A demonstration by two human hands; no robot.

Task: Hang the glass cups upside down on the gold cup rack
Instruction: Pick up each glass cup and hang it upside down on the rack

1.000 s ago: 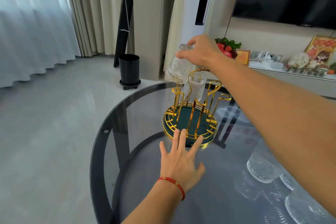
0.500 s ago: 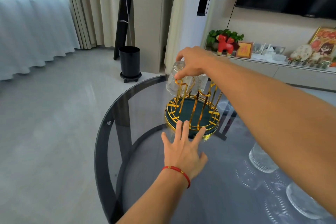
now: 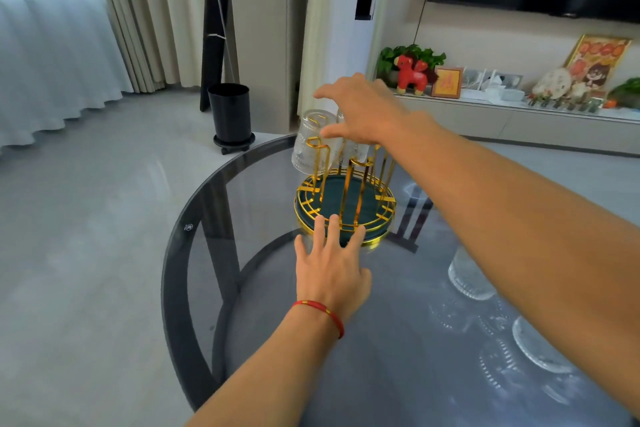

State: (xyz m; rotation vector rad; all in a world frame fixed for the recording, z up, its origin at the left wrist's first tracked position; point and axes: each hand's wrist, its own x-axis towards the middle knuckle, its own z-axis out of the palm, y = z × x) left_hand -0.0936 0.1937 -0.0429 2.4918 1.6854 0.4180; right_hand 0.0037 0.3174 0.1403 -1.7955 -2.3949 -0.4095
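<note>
On the dark glass table (image 3: 221, 288): two glass cups (image 3: 311, 142) hung inverted on the gold cup rack (image 3: 344, 208), others (image 3: 467, 279) waiting nearby; right hand (image 3: 363, 111) opened, released; left hand (image 3: 330, 270) flat, steadying the base.

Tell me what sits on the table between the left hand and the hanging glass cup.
The head view shows the gold cup rack between the left hand and the hanging glass cup: its round base, with upright gold hooks.
</note>
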